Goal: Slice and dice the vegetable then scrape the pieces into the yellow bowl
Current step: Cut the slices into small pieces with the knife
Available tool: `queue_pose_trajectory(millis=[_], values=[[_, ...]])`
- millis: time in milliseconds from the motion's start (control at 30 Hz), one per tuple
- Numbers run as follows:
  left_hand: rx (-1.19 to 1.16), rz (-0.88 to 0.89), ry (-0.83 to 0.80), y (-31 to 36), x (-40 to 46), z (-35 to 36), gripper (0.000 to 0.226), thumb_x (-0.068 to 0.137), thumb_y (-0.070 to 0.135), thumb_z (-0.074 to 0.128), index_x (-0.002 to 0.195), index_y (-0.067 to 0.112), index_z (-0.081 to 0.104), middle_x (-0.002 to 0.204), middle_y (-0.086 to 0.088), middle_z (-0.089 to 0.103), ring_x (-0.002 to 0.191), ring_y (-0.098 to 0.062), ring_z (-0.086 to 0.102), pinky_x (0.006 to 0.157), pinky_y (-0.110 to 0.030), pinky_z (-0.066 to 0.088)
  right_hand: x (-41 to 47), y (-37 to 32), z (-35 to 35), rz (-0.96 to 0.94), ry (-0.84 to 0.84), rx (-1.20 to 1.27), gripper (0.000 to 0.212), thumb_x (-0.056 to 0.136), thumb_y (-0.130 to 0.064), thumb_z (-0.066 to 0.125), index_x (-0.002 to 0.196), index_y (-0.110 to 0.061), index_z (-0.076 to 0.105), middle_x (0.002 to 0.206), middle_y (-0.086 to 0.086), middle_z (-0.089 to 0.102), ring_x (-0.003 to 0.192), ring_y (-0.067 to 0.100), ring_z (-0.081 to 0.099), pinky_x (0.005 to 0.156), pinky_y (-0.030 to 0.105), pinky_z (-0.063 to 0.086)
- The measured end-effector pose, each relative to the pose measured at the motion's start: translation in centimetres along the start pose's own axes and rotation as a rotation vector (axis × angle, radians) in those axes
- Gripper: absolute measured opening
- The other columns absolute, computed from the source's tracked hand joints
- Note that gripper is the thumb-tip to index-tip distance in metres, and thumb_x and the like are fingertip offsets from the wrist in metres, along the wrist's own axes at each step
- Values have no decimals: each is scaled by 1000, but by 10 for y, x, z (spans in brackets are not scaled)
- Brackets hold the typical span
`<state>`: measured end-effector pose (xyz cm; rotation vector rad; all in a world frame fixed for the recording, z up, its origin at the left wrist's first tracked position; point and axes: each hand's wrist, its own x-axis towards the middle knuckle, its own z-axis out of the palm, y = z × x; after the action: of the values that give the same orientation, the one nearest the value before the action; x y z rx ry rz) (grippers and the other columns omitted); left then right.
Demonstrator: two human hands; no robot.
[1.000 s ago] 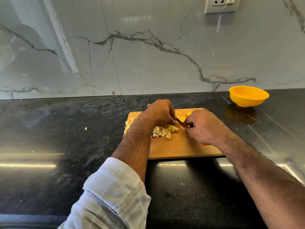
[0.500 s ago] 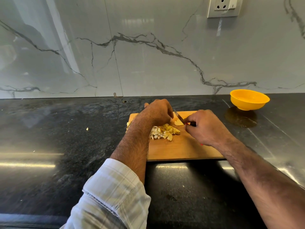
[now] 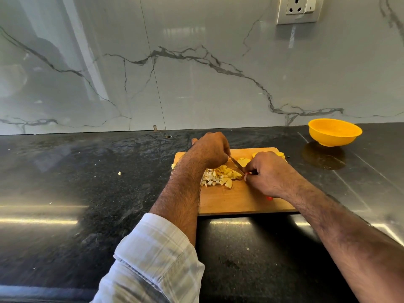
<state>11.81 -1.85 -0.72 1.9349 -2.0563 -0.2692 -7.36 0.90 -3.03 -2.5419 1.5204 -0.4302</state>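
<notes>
On the cutting board (image 3: 231,202), the right hand (image 3: 265,173) grips a knife (image 3: 237,164) beside diced pieces (image 3: 220,177); the left hand (image 3: 209,150) curls, its hold hidden; the yellow bowl (image 3: 334,132) sits well apart

No readable text, labels, brands, numbers or signs appear on anything here

Single head-worn view, wide-angle, looking forward and down from above person's chest. Close over both forearms; left hand (image 3: 209,149) and right hand (image 3: 265,172) near frame centre, above cutting board (image 3: 236,201). Faces marble wall (image 3: 196,84) head-on, dark counter (image 3: 76,182) filling lower half. Yellow bowl (image 3: 334,132) well beyond right fingers, toward far right. Edges bowed, probably lens distortion. No second view sharing scene.
</notes>
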Motion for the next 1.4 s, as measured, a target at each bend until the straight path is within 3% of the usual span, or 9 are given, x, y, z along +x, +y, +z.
queue_pose_trajectory(millis=[200,400,533,633,733,867,1100,1267,1400], values=[[-89,47,102,-5,-2,-5,8,95,28,72,100,31,77,105,13,74,110,-13,63,117,-69,28,-10,21,-19,20,230,106,26,89,-32,76,114,-25,79,94,-7,75,75,3,64,63,17,49],[-183,82,300,-25,-4,-5,12,90,41,70,96,33,78,87,21,71,95,-10,67,100,-58,51,-8,26,-16,104,85,-33,31,86,-34,74,117,-30,77,102,-7,70,88,12,62,80,33,59],[-228,63,351,-35,-8,-2,21,87,48,66,98,34,77,90,22,71,92,-6,68,99,-59,53,-4,28,-13,35,42,-9,34,90,-32,72,123,-26,75,112,-6,74,85,7,60,74,20,50],[-223,63,349,-34,-8,-1,15,91,44,68,99,34,77,92,21,71,94,-6,67,100,-59,52,-4,23,-7,-42,17,7,33,91,-33,70,123,-26,75,108,-8,73,84,6,59,66,18,43],[-208,77,351,-32,-7,0,13,92,42,69,99,34,76,91,22,70,94,-6,67,99,-57,52,-6,13,-2,-114,-3,37,31,91,-35,69,121,-29,76,102,-13,70,88,7,61,73,25,52],[-215,82,365,-33,-5,1,17,90,44,68,99,34,77,92,22,71,93,-6,67,97,-57,53,-6,12,-3,-137,-29,59,31,93,-37,69,123,-30,75,108,-13,70,93,7,62,77,25,51],[-187,100,326,-28,-2,4,15,94,43,68,103,34,76,95,19,72,97,-8,66,102,-56,50,-11,36,-31,-33,112,156,27,89,-31,79,115,-29,78,83,-24,67,74,-2,62,65,15,43],[-100,110,284,-14,-7,6,17,97,42,69,109,31,76,104,17,72,103,-8,64,110,-54,38,-8,46,-35,88,231,199,20,89,-25,78,109,-24,81,62,-13,65,56,7,58,54,18,40],[13,154,187,12,-7,11,26,98,43,69,121,32,72,121,14,70,115,-9,61,111,-52,35,-9,49,-36,159,262,137,23,89,-30,77,109,-19,81,85,-4,74,62,4,55,60,21,47]])
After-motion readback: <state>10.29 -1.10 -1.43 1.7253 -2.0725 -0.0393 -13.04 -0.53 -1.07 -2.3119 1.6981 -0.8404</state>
